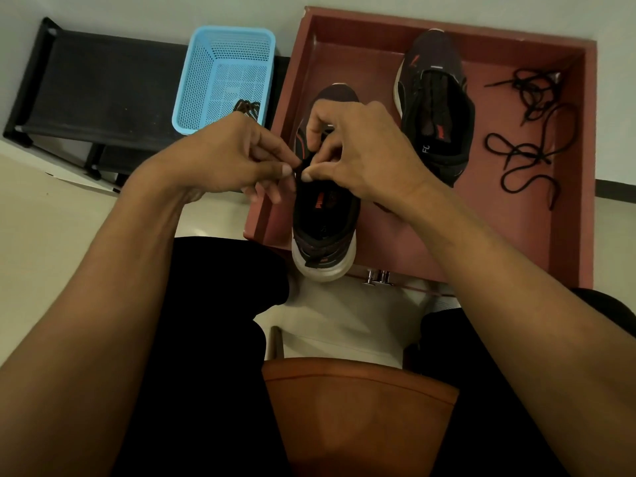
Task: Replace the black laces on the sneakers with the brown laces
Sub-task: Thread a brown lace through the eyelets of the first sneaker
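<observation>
Left hand [237,156] and right hand [358,149] both pinch a dark lace end [303,164] at the near sneaker's [323,215] upper eyelets. Its heel overhangs the red tray's [481,235] edge, so a hard tug may tip it out. Black laces [526,142] lie loose in the tray.

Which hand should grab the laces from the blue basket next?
Probably the left hand. The blue basket with the bundled laces sits just beyond it, while the right hand is across the near sneaker. Both pinch at it now.
</observation>
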The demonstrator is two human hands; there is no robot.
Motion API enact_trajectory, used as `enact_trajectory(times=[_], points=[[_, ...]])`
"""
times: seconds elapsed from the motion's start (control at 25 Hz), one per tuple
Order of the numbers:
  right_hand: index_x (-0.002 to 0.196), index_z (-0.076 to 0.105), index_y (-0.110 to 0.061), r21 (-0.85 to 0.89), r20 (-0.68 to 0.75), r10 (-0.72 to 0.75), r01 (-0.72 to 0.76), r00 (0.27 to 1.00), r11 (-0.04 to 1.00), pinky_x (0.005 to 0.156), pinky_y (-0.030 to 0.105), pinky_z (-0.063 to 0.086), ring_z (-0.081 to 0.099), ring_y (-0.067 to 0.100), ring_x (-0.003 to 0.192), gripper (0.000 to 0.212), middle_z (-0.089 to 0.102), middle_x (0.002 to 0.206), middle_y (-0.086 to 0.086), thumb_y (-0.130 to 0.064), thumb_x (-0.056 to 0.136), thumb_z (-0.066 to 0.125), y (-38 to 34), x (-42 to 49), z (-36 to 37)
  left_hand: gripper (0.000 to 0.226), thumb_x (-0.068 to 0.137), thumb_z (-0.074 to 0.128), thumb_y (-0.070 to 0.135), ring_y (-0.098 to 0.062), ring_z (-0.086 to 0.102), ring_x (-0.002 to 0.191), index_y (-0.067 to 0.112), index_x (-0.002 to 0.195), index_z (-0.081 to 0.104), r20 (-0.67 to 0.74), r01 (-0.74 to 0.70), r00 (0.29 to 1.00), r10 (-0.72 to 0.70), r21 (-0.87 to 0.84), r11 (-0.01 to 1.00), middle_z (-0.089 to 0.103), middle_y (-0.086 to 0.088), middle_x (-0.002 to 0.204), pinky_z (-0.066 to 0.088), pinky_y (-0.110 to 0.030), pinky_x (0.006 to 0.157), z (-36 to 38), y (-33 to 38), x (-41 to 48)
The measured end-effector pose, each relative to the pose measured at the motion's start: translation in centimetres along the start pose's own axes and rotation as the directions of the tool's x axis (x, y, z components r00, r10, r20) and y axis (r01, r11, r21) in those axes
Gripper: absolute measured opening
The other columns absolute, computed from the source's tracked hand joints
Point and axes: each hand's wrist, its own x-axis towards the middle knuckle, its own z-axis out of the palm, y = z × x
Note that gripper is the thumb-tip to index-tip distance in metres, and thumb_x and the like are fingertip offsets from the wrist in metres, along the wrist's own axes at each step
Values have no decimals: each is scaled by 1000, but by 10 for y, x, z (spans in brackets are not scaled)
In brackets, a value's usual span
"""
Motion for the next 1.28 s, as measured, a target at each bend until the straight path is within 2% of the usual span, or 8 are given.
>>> enact_trajectory(times=[0.24, 0.48, 0.72, 0.8, 0.92, 1.0, 1.16, 1.28], points=[[100, 63, -31, -52, 110, -79, 85, 991, 995, 77, 17, 53, 64, -14, 67, 33, 74, 79, -16, -31, 81, 90, 9, 0, -6, 9, 97, 71, 13, -20, 77, 69, 5, 101, 74, -25, 49, 999, -48, 42, 998, 79, -9, 83, 57, -24, 52, 2, 0, 3], [100, 66, -27, -99, 174, -79, 97, 982, 990, 79, 28, 59, 64, -7, 71, 31, 72, 82, -15, -30, 80, 90, 15, 0, -13, 10, 96, 68, 5, -16, 67, 52, -4, 93, 71, -63, 143, 988, -140, 37, 989, 70, -16, 71, 54, -22, 45, 3, -3, 4], [100, 70, -27, -99, 210, -94, 117, 973, 988, 73, 23, 53, 66, 0, 75, 36, 72, 81, -14, -47, 78, 89, 16, -1, -16, 17, 90, 75, 26, -21, 54, 49, 12, 80, 76, -110, 298, 955, -277, 335, 894, 64, -6, 60, 46, -24, 54, -5, -17, 6], [95, 72, -26, -115, 206, -116, 142, 972, 983, 74, 27, 56, 66, 3, 75, 27, 69, 79, -15, -43, 81, 87, 17, -1, -17, 7, 88, 78, 28, -19, 59, 52, 21, 88, 78, -87, 198, 980, -179, 357, 913, 66, 3, 64, 48, -24, 58, -3, -12, 4], [92, 75, -24, -138, 190, -124, 151, 974, 979, 75, 33, 59, 67, 5, 75, 18, 65, 74, -17, -38, 85, 85, 17, 1, -19, 23, 87, 81, 38, -3, 52, 54, 29, 108, 75, -84, 17, 996, 14, 359, 933, 53, 12, 60, 43, -25, 64, 2, 0, 2], [92, 76, -25, -146, 183, -123, 151, 975, 978, 75, 34, 59, 66, 5, 74, 17, 63, 72, -17, -38, 86, 84, 17, 2, -17, 32, 86, 81, 41, -4, 52, 56, 27, 114, 75, -112, -32, 991, 76, 350, 936, 50, 12, 58, 46, -29, 68, 1, 2, 2], [91, 75, -25, -141, 188, -122, 150, 975, 979, 74, 32, 58, 66, 4, 74, 15, 65, 74, -16, -37, 86, 84, 16, 3, -15, 38, 80, 86, 45, -33, 67, 88, 34, 115, 74, -178, -87, 970, 163, 373, 924, 67, -16, 87, 57, -45, 89, 1, 4, 0], [91, 75, -24, -147, 194, -128, 158, 973, 976, 74, 29, 57, 66, 3, 73, 15, 64, 74, -17, -36, 87, 83, 16, 3, -16, 36, 76, 89, 42, -16, 65, 89, 33, 109, 76, -212, -102, 957, 198, 393, 914, 63, 7, 81, 52, -27, 77, 3, 7, -1]])
